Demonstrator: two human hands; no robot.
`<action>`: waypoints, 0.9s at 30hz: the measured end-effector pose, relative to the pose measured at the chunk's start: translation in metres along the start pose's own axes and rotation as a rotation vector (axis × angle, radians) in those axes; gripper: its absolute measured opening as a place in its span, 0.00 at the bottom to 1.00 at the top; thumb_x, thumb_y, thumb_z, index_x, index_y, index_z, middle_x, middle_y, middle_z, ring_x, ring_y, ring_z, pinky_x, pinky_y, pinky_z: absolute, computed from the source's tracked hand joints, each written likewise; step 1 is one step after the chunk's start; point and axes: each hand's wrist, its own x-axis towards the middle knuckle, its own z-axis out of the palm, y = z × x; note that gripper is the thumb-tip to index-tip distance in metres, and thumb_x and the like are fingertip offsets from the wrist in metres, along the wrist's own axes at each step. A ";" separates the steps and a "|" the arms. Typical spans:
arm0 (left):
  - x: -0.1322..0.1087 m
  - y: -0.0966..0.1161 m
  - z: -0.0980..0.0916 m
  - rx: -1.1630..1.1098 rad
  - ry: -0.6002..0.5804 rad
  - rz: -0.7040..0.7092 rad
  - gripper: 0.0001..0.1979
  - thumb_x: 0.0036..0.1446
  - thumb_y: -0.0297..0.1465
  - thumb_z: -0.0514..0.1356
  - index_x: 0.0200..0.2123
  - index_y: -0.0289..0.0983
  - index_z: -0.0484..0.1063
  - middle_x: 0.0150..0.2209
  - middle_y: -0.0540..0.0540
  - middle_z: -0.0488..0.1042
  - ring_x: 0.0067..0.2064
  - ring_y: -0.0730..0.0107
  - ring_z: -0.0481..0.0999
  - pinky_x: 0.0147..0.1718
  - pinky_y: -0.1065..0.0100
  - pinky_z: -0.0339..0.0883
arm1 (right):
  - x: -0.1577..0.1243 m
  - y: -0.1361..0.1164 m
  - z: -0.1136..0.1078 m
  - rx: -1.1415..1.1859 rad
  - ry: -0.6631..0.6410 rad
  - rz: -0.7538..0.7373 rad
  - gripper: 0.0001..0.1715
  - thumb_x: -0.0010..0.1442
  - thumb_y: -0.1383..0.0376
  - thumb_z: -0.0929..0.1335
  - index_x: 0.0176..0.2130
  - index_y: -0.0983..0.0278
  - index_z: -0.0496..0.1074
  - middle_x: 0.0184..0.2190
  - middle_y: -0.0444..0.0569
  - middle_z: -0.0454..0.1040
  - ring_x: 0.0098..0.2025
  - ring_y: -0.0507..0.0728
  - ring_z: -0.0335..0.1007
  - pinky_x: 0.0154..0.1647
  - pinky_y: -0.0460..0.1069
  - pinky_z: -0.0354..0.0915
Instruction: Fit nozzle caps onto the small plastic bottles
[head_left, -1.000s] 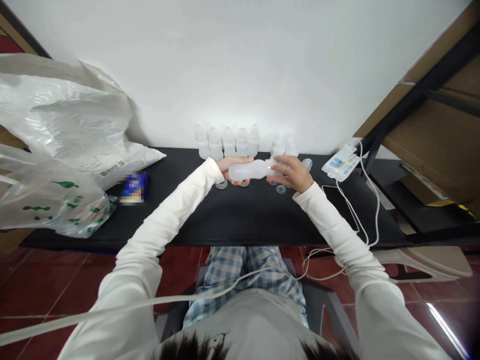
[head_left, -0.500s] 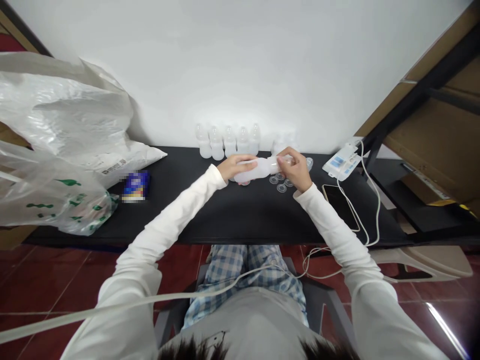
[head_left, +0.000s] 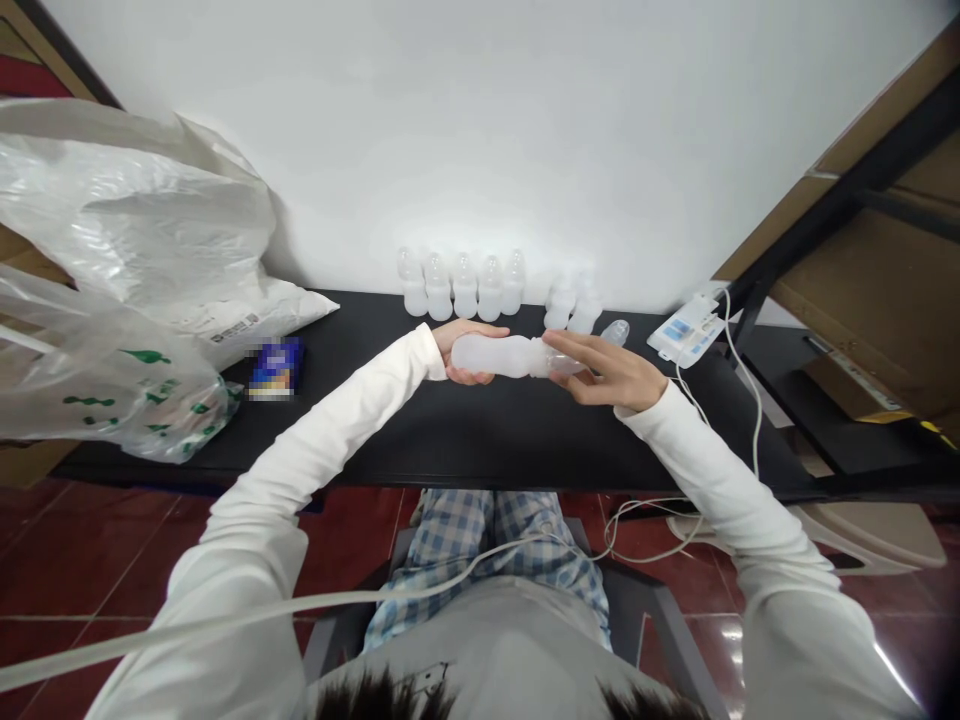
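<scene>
A frosted white baby bottle lies sideways between my hands, above the black table. My left hand is wrapped around its base end, palm beneath and thumb along the upper side. At the other end, my right hand has its fingers and thumb around the clear domed cap, the fingers fairly straight. Just beyond my right hand a loose clear cap lies on the table. Behind, several capped bottles stand in a row against the wall, with more white bottles to their right.
Plastic bags fill the left end of the black table, with a blue packet beside them. A white power strip with cables sits at the right. A cable crosses my lap.
My right hand has shifted right and nearer, its fingers straighter around the cap. The bottle has come slightly lower and left. The small clear rings and the phone are now hidden by my right hand and sleeve.
</scene>
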 end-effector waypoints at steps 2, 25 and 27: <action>0.000 -0.003 0.006 0.049 0.130 0.136 0.38 0.58 0.59 0.47 0.46 0.32 0.76 0.22 0.39 0.74 0.18 0.65 0.68 0.18 0.61 0.65 | 0.000 0.003 0.003 0.024 0.047 -0.011 0.09 0.65 0.57 0.64 0.40 0.57 0.72 0.55 0.52 0.72 0.60 0.63 0.68 0.58 0.62 0.68; 0.001 -0.013 0.007 -0.223 -0.113 -0.080 0.35 0.61 0.55 0.47 0.41 0.28 0.75 0.15 0.43 0.68 0.08 0.75 0.51 0.04 0.73 0.36 | -0.004 -0.003 0.009 -0.073 0.001 -0.251 0.04 0.66 0.62 0.67 0.42 0.52 0.71 0.55 0.42 0.75 0.58 0.57 0.72 0.59 0.59 0.74; 0.007 -0.016 0.007 -0.229 -0.185 -0.188 0.37 0.59 0.57 0.47 0.39 0.28 0.76 0.12 0.44 0.64 0.07 0.75 0.46 0.03 0.72 0.32 | -0.005 -0.003 0.007 -0.078 -0.046 -0.382 0.05 0.64 0.64 0.69 0.37 0.52 0.69 0.52 0.37 0.77 0.54 0.54 0.75 0.57 0.57 0.76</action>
